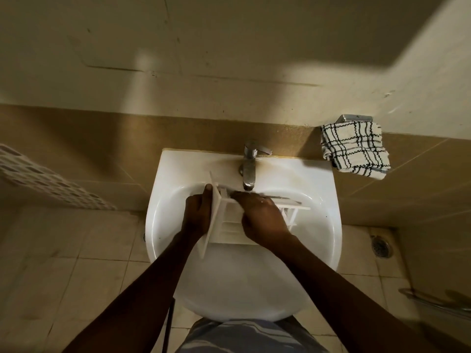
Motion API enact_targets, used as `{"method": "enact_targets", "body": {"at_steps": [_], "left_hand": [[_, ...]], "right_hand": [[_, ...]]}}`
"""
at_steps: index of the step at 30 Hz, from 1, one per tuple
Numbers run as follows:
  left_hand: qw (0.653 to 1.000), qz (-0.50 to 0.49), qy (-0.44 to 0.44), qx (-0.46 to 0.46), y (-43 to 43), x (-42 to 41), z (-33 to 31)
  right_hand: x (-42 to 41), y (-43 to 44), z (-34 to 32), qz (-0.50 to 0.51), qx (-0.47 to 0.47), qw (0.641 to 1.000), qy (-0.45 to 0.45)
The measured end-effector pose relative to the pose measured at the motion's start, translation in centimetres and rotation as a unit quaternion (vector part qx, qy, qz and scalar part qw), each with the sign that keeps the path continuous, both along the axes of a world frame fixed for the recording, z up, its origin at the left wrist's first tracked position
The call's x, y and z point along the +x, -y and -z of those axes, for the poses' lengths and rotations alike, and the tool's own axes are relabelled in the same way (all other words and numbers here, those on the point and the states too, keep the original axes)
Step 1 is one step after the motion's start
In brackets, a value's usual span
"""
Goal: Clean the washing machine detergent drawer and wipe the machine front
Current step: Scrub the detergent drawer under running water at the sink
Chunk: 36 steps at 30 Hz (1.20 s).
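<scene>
Your white detergent drawer [230, 230] is held above the basin [242, 276], tilted, with its flat front panel turned to your left and its far end reaching right, just below the tap [249, 164]. Your left hand [196, 212] clasps the front panel with the thumb on its upper edge; the fingers are hidden behind the panel. Your right hand [262, 220] lies over the compartments with fingers bent toward the spout, covering most of the drawer's middle (whether it pinches the drawer, holds something small or only presses cannot be told). Its fingertips blur into shadow right under the spout, and any water there is too faint to make out.

The drawer's right end lies inside the basin's rim, near the right wall of the bowl. The near half of the bowl is open below your wrists. A checked cloth [355, 151] hangs to the right, well apart from the basin. A perforated basket [51, 179] is cut off at the left edge. A floor drain [381, 247] sits in the tiles to the right, and a blurred metal rail [433, 301] runs out of the lower right corner.
</scene>
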<state>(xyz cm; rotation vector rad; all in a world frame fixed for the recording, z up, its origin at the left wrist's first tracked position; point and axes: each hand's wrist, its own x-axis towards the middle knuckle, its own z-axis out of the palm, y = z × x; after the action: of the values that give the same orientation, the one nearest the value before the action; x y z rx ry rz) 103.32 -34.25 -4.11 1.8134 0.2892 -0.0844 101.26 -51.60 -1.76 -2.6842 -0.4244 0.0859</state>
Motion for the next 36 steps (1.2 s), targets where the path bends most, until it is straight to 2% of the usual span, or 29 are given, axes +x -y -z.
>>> {"method": "enact_targets", "body": {"at_steps": [5,8,10,13,16,18,21,24,26,28,30,33,36], "left_hand": [[0.998,0.011,0.062,0.024,-0.1,-0.4,0.0],[0.997,0.02,0.065,0.032,-0.5,-0.8,0.5],[0.997,0.026,0.067,0.04,-0.6,-0.8,0.5],[0.997,0.022,0.067,0.043,-0.5,-1.0,0.5],[0.997,0.014,0.071,0.039,-0.6,-1.1,0.8],[0.997,0.023,0.072,0.033,-0.8,-1.0,0.9],[0.998,0.019,0.058,0.021,-0.6,-0.8,0.6],[0.998,0.009,0.06,0.02,-0.3,-0.7,0.1],[0.998,0.014,0.058,0.019,-0.3,-0.6,0.2],[0.999,0.011,0.04,0.027,-0.3,-0.5,0.5],[0.999,-0.002,0.024,0.035,-0.2,-0.4,0.5],[0.999,0.004,0.027,0.025,-0.3,-0.4,0.4],[1.0,0.004,0.019,0.014,-0.3,-0.4,0.1]], "right_hand": [[-0.6,6.9,0.9,0.164,-0.122,0.979,-0.008],[-1.3,5.3,0.5,0.213,-0.153,0.965,-0.015],[-1.1,1.4,-0.1,0.208,-0.129,0.969,-0.021],[-0.9,-4.1,-1.3,0.168,-0.033,0.983,-0.063],[-1.5,-4.1,-1.9,0.101,-0.011,0.993,-0.057],[-2.1,-0.8,-1.6,0.09,-0.016,0.995,-0.029],[-2.0,5.2,-0.4,0.181,-0.104,0.978,-0.023],[-1.2,4.3,-0.3,0.243,-0.154,0.956,-0.05],[-0.5,0.1,-1.0,0.231,-0.122,0.963,-0.066],[-0.4,-4.2,-1.9,0.2,-0.033,0.975,-0.086],[-0.8,-6.0,-2.6,0.165,0.015,0.982,-0.085],[-1.3,-2.9,-2.3,0.122,-0.015,0.991,-0.044],[-1.2,3.3,-1.2,0.206,-0.08,0.974,-0.044]]}}
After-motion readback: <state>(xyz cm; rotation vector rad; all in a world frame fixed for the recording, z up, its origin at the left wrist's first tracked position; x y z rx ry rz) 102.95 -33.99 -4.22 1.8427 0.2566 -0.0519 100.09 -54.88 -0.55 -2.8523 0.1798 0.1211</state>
